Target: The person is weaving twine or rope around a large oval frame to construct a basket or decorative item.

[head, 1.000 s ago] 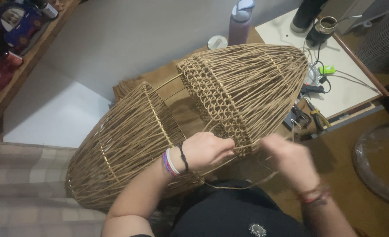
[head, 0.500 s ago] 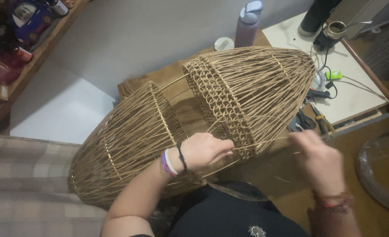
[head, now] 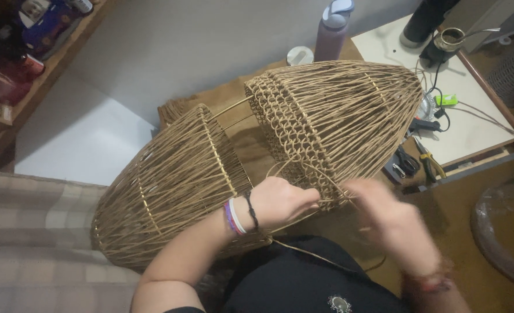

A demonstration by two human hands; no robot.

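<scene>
left hand (head: 280,203) pinched a strand at the woven band of the wicker lampshade frame (head: 257,162) | right hand (head: 390,223) blurred, just beside it on the same band | pliers (head: 431,162), scissors (head: 406,162) on desk (head: 471,133) | bottle (head: 332,29) behind

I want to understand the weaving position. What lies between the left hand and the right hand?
In the head view, the woven band's lower edge and a loose cane strand lie between the left hand and the blurred right hand.

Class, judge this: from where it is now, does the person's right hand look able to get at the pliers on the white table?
Probably yes: the right hand is beside the wicker frame, and nothing visibly blocks its way to the pliers.
</scene>
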